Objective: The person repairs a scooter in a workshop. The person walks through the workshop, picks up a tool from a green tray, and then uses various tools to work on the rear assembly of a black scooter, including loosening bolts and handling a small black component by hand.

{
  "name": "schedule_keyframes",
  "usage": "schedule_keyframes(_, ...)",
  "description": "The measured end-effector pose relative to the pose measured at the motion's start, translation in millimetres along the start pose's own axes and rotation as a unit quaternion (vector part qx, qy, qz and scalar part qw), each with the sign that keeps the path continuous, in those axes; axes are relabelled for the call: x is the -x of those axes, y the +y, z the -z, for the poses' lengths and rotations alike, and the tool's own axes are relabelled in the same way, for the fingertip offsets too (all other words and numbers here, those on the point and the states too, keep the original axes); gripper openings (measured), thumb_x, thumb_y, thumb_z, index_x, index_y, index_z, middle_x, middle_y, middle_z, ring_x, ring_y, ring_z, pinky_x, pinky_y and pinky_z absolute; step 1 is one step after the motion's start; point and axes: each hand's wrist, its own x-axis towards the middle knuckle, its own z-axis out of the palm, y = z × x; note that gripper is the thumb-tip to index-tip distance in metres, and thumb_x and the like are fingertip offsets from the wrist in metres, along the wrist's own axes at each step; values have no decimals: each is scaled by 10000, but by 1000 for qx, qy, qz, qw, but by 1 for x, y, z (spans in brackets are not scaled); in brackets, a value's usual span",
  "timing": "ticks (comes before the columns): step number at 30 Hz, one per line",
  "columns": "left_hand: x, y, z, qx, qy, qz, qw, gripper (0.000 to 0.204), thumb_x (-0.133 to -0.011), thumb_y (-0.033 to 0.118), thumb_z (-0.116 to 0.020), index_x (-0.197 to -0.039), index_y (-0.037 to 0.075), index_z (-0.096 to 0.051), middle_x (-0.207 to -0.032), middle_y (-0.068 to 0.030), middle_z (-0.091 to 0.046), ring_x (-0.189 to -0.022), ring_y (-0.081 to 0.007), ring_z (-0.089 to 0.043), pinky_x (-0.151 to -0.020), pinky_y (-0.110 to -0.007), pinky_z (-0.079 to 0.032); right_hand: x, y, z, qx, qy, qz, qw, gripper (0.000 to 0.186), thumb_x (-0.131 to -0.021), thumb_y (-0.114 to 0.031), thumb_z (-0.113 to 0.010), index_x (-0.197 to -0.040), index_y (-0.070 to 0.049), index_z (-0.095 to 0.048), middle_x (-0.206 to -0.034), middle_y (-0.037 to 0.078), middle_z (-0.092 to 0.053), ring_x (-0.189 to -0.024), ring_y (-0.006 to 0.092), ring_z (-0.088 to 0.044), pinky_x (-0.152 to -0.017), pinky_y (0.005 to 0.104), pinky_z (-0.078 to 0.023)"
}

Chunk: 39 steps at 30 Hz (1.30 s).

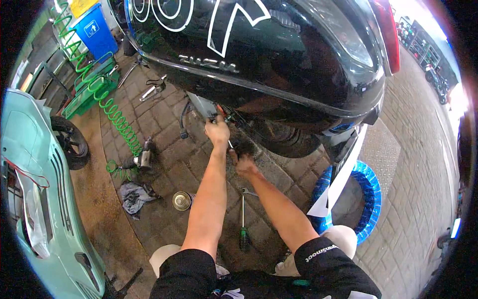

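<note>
Ahead of me is a black scooter (279, 74), its glossy rear side panel over a dark wheel (294, 142). My left hand (217, 130) reaches under the panel, next to a grey metal part (200, 106). Its fingers are curled in at the part's lower end; what they grip is hidden. Slightly lower and to the right, my right hand (245, 167) is closed around the brownish handle of a slim tool (232, 152), seemingly a screwdriver. Its bright shaft points up toward my left hand; the tip cannot be made out.
A green-handled screwdriver (244, 234), a wrench (250, 192) and a spray can (182, 201) stand or lie on the paving. Further left are a rag (135, 197), an air tool (145, 154) on a green coiled hose (117, 119), and a mint scooter (45, 164). A blue-wrapped tyre (369, 219) lies right.
</note>
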Motion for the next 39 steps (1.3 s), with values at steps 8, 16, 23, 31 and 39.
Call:
schedule_keyframes(8,-6,-2,-3,-19,-23,86,996,382,-771,242,-565,-946,-97,-592,-890,-284,-613,-896,-409,-588,-798,-434,-437,10,5,18,-164,-32,-43,985,548,-866,-452,-357,-1063,7,-583,-1035,250,-578,-958,403,-549,-851,453,-434)
schedule_keyframes(16,-8,6,-3,-19,-33,166,985,449,-789,328,-570,-869,-111,-616,-922,-303,-602,-947,-396,-583,-814,-427,-440,32,4,44,-241,66,-100,963,720,-888,-590,-223,-1082,5,-580,-1032,302,-565,-974,440,-541,-852,476,-422)
schedule_keyframes(23,-10,8,-1,36,-81,219,972,458,-782,324,-561,-879,-122,-604,-889,-283,-618,-897,-355,-610,-774,-403,-443,67,-6,129,-275,-14,-129,953,778,-885,-601,-198,-1028,56,-591,-1050,310,-552,-1005,424,-540,-898,450,-405)
schedule_keyframes(31,-7,6,-1,64,-83,237,966,423,-819,297,-566,-924,-112,-596,-913,-253,-623,-877,-373,-601,-764,-439,-430,47,10,107,-339,-57,-97,934,562,-852,-452,-380,-1159,-7,-533,-1185,241,-506,-1074,325,-513,-907,409,-397)
schedule_keyframes(39,1,-17,-5,-23,21,-91,995,461,-816,267,-578,-1083,-104,-522,-931,-263,-610,-883,-380,-588,-784,-444,-425,-6,11,23,-307,181,10,934,391,-846,-211,-460,-1199,-45,-496,-1142,222,-534,-965,333,-553,-847,399,-430)
